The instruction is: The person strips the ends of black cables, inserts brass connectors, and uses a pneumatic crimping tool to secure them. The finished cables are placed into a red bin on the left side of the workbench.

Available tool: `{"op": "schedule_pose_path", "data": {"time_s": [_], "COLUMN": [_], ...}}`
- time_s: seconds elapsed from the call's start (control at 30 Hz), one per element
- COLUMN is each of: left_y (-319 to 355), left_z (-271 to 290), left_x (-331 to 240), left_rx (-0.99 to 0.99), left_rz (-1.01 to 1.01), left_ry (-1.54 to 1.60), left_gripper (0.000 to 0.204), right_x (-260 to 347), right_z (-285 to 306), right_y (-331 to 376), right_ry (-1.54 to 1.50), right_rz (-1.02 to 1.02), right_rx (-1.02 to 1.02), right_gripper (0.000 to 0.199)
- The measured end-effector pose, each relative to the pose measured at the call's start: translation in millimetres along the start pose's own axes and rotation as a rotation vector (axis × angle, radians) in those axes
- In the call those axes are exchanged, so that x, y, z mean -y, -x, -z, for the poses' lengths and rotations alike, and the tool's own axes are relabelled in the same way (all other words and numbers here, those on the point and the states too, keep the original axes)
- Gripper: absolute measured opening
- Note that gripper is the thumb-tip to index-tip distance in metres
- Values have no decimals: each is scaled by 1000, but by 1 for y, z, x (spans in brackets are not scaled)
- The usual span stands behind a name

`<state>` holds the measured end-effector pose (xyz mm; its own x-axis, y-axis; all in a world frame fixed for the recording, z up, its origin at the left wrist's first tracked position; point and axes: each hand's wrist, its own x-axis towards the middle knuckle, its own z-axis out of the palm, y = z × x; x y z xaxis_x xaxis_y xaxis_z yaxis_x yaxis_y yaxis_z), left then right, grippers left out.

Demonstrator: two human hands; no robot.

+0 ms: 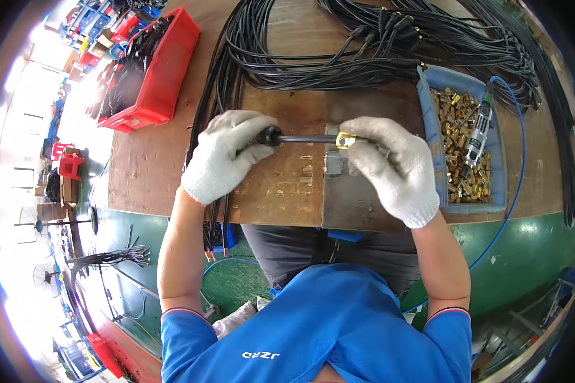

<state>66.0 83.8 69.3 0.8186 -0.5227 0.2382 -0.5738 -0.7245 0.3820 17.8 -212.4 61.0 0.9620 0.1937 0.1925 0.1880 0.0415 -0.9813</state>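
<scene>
Left hand (222, 153) closed on black cable (306, 138) | right hand (393, 163) pinching brass fitting (345, 140) | loose gloved pinch could drop fitting

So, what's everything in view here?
Table: one, brown, upper centre
Held cable: one, black, centre
Held fitting: one, gold, cable's right end
Bin: one, blue, table right
Loose fittings: many, gold, in bin
Tool: one, silver and green, across bin
Hose: one, blue, beside bin
Cable bundles: several, black, table's far side
Crate: one, red, table left
Floor: one, green, below table
Background clutter: uncountable, multicoloured, left
Shirt: one, blue, bottom centre
Left hand: one, white glove, holding cable
Right hand: one, white glove, pinching fitting
</scene>
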Motion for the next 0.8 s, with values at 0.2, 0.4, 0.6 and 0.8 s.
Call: {"op": "schedule_pose_path", "data": {"time_s": [0.2,0.4,0.6,0.8], "left_y": [-6,-4,-6,-5], "left_z": [-4,-16,-18,-20], "left_x": [-25,-32,-41,-31], "left_rx": [70,54,7,-15], "left_rz": [-31,195,136,-67], "left_ry": [164,336,253,115], "left_gripper": [46,57,60,48], "right_x": [-4,-7,-9,-9], "right_z": [-1,-2,0,-8], "right_y": [4,3,8,10], "right_ry": [88,77,179,20], "right_rz": [79,113,218,84], "right_rx": [17,-12,24,-52], "right_gripper": [25,21,26,26]}}
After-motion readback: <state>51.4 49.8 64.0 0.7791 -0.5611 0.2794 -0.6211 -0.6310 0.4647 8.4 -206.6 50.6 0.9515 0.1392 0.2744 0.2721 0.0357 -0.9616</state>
